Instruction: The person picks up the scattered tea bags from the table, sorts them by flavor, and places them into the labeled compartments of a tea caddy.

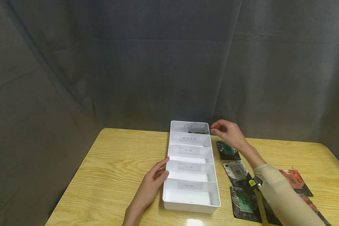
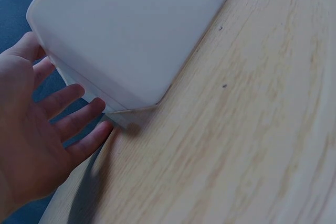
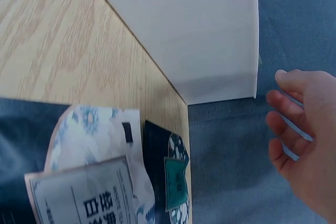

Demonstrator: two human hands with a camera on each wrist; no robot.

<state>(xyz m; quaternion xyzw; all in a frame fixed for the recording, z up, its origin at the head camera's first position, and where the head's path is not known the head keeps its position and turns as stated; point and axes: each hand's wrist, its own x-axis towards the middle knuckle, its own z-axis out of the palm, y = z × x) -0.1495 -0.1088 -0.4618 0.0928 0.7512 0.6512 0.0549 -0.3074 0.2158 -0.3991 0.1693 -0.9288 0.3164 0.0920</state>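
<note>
A long white box (image 1: pixel 191 207) split into several labelled compartments stands on the table. My left hand (image 1: pixel 149 185) is at its left side, with fingertips at the rim; the left wrist view shows the fingers spread along the box's side. Just off the far right corner, my right hand (image 1: pixel 229 133) hovers with loosely bent fingers and nothing held, as the right wrist view also shows. Inside the farthest compartment lies a dark packet (image 1: pixel 198 132), of which only a thin edge shows. Nearest the right hand on the table is a dark packet with a green label (image 1: pixel 229 150).
Right of the box lie a white-and-black packet (image 1: pixel 237 172), a green-labelled packet (image 1: pixel 245 204) and a red one (image 1: pixel 295 181). More packets are partly covered by the right sleeve (image 1: pixel 282 191). A dark curtain (image 1: pixel 158 69) hangs behind the wooden table (image 1: pixel 115 166).
</note>
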